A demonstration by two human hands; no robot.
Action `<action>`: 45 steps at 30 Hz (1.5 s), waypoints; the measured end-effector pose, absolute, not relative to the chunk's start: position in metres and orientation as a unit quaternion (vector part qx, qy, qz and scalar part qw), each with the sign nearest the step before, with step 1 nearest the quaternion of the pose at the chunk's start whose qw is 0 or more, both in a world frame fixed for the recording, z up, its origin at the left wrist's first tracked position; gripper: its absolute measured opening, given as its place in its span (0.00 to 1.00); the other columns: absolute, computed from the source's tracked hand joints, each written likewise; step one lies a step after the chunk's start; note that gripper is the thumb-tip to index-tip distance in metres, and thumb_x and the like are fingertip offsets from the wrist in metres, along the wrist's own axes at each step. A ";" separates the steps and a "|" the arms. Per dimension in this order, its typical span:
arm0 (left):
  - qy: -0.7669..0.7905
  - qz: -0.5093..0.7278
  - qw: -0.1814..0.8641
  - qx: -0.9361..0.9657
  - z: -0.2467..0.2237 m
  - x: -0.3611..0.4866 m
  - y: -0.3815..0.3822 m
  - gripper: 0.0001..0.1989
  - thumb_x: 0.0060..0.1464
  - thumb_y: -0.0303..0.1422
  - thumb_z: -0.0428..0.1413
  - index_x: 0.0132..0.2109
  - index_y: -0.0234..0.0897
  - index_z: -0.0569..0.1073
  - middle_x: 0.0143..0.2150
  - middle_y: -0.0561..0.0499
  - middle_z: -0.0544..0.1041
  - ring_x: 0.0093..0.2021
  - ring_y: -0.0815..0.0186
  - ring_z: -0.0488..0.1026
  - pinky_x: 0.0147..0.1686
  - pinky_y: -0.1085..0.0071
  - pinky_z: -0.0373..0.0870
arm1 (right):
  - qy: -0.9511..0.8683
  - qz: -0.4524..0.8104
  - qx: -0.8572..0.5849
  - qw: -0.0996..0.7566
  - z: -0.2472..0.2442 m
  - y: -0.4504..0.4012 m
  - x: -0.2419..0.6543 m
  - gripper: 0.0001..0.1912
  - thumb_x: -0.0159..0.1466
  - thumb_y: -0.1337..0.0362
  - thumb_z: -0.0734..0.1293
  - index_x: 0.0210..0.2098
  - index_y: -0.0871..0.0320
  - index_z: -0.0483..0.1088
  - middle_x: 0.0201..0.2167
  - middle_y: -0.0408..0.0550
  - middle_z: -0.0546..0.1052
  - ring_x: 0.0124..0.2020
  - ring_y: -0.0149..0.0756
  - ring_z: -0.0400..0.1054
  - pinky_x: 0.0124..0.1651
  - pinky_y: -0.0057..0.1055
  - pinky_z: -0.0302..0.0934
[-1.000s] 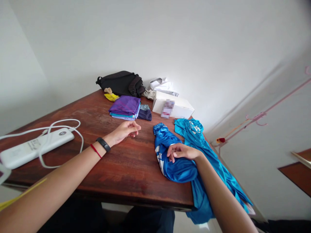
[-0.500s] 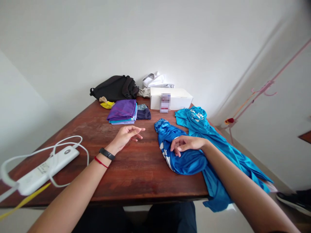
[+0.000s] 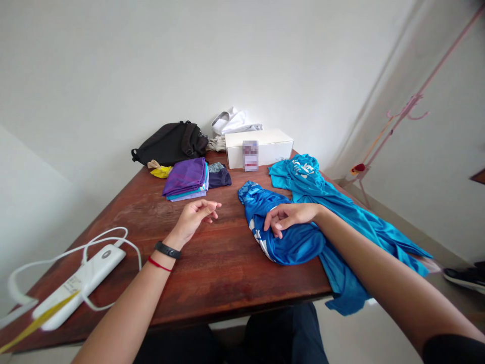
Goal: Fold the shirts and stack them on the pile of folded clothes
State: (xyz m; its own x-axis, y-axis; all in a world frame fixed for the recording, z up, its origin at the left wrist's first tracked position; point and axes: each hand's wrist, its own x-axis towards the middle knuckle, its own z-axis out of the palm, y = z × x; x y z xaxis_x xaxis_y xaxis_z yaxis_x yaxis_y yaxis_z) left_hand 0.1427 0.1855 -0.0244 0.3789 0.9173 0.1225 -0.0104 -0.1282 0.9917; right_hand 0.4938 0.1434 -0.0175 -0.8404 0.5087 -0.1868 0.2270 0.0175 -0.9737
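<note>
My left hand [image 3: 197,215] is above the bare middle of the table, its fingers loosely bent and apart, with nothing in them. Over a crumpled royal-blue garment [image 3: 299,245] with white print, my right hand [image 3: 290,217] hangs relaxed. Its fingers are half curled and grip no cloth; whether they touch it I cannot tell. Beside and partly under that bundle lies a turquoise garment [image 3: 337,212] with white lettering, one end hanging over the table's front edge. A folded purple cloth [image 3: 187,174] tops a small stack beyond my left hand.
On the wooden table [image 3: 212,283] a white power strip [image 3: 94,273] with looping cable lies at left. Toward the back are a black bag [image 3: 166,144], a dark folded cloth [image 3: 220,177], a yellow item [image 3: 161,172] and a white box [image 3: 273,144]. A pink stand [image 3: 409,108] rises at right.
The view has tilted slightly, shifting the whole scene. Both hands keep nearly the same pose and place, and the garments look unchanged.
</note>
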 end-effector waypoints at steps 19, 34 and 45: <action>0.352 0.361 0.538 0.676 -0.021 0.147 0.179 0.17 0.57 0.44 0.64 0.46 0.35 0.83 0.46 0.40 0.84 0.35 0.63 0.80 0.31 0.71 0.74 | -0.640 0.150 -0.687 0.309 -0.045 0.176 0.523 0.19 0.61 0.51 0.72 0.44 0.60 0.79 0.36 0.52 0.81 0.38 0.43 0.75 0.41 0.34 0.65; 0.376 0.376 0.471 0.704 -0.024 0.150 0.179 0.24 0.61 0.53 0.56 0.35 0.35 0.79 0.33 0.44 0.82 0.29 0.63 0.78 0.27 0.71 0.71 | -0.640 0.339 -0.506 0.469 -0.026 0.162 0.500 0.21 0.56 0.48 0.76 0.37 0.60 0.78 0.25 0.44 0.74 0.26 0.32 0.64 0.27 0.28 0.57; 0.363 0.259 0.274 0.852 -0.029 0.153 0.173 0.14 0.64 0.42 0.56 0.36 0.39 0.80 0.34 0.50 0.84 0.34 0.61 0.78 0.38 0.69 0.69 | -0.337 0.304 -0.431 0.780 -0.027 0.177 0.540 0.20 0.51 0.52 0.79 0.35 0.52 0.70 0.27 0.39 0.73 0.27 0.32 0.68 0.31 0.30 0.66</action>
State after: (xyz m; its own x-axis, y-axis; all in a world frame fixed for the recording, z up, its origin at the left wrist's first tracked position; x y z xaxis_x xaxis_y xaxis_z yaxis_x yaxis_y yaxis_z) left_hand 0.1533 0.1729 -0.0291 0.6014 0.7610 0.2432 0.4771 -0.5863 0.6547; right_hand 0.5398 0.1767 -0.0268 0.5881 0.7644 0.2641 -0.1822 0.4434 -0.8776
